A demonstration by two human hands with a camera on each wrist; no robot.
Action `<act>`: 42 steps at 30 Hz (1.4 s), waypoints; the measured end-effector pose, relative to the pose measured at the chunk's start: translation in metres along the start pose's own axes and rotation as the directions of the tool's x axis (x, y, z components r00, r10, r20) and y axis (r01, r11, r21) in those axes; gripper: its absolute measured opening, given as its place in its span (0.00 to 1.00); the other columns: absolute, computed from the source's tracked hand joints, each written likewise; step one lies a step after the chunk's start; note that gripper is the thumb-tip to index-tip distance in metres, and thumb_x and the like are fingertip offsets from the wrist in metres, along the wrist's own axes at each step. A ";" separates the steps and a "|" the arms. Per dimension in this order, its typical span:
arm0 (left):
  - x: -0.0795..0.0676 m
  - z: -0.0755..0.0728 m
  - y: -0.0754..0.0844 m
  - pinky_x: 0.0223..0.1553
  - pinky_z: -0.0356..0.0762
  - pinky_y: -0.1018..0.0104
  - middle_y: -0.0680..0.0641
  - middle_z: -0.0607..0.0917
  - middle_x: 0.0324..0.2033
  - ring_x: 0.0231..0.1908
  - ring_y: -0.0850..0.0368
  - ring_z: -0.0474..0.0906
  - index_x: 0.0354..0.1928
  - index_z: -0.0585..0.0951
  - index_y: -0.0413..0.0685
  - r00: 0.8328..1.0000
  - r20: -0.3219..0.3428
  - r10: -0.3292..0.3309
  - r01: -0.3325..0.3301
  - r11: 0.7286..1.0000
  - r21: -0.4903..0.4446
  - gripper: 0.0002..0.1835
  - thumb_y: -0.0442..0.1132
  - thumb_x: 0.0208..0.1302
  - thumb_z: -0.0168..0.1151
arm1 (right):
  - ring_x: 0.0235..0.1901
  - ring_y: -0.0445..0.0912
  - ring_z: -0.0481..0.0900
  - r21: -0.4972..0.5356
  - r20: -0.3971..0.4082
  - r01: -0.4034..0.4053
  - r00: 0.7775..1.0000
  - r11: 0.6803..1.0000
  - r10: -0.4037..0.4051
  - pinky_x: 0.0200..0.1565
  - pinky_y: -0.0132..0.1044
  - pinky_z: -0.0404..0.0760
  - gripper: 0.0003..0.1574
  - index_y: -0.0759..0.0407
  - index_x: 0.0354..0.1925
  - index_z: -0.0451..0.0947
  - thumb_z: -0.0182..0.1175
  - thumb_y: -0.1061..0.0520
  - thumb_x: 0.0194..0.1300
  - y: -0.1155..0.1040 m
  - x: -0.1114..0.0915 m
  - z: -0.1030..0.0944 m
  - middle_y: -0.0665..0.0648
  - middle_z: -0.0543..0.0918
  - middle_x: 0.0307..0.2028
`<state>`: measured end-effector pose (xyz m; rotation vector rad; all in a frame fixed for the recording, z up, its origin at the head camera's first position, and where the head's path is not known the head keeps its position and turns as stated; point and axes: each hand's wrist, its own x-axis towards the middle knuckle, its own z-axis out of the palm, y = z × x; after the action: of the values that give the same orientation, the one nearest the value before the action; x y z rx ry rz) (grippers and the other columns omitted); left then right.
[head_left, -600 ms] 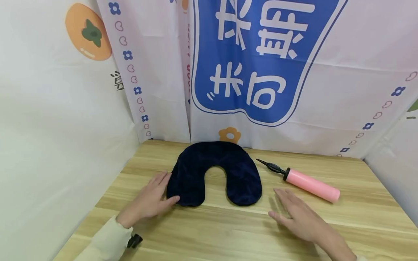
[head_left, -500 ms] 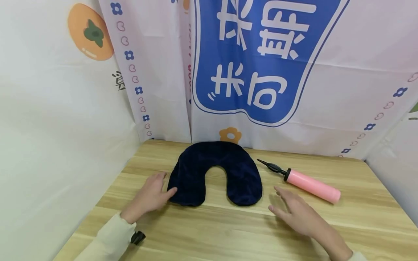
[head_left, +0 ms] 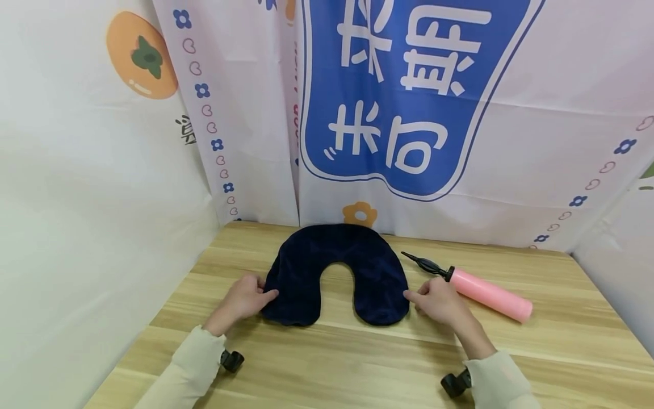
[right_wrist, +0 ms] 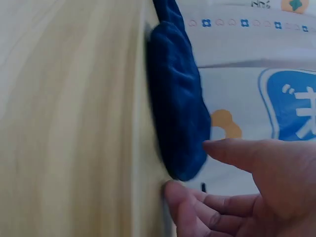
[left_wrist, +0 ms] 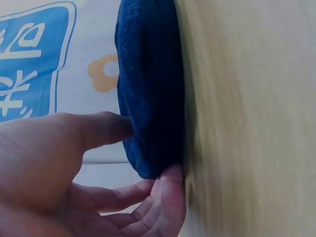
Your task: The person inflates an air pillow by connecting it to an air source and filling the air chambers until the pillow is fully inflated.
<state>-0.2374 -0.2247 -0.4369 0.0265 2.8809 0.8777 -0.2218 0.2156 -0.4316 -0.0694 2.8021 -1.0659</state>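
Note:
A dark navy, U-shaped neck pillow [head_left: 339,244] lies flat on the table, its two ends toward the person. My left hand [head_left: 244,296] pinches its left outer edge. In the left wrist view the thumb [left_wrist: 111,127] presses on top of the pillow [left_wrist: 153,89], and the other fingers curl at its underside. On the opposite edge my right hand [head_left: 438,301] has its thumb on the upper face. From the right wrist view, that hand's fingertips [right_wrist: 174,192] are tucked low at the pillow's [right_wrist: 177,103] rim, close to the tabletop.
Right of the pillow lies a pink hand pump [head_left: 490,294] with a black nozzle, just beyond the right hand. The wooden table [head_left: 327,369] meets a printed white cloth [head_left: 260,187] at the back. White cloth also hangs along both sides.
The right hand has moved left from beside the pump to the pillow's right edge. The left hand has drawn its fingers in on the left edge. Pillow and pump have stayed put.

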 end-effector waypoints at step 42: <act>-0.027 -0.006 -0.007 0.33 0.76 0.63 0.48 0.85 0.29 0.26 0.56 0.76 0.45 0.83 0.37 0.999 -0.016 0.043 -0.043 0.997 -0.057 0.16 0.45 0.71 0.68 | 0.13 0.40 0.60 -0.158 0.060 0.082 0.996 0.984 -0.073 0.21 0.31 0.62 0.34 0.50 0.12 0.61 0.65 0.53 0.73 -0.024 0.002 0.032 0.45 0.60 0.12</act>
<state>-0.2117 -0.2357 -0.4325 0.0770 2.8769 0.9717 -0.2196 0.1761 -0.4398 -0.2230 2.8515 -0.8383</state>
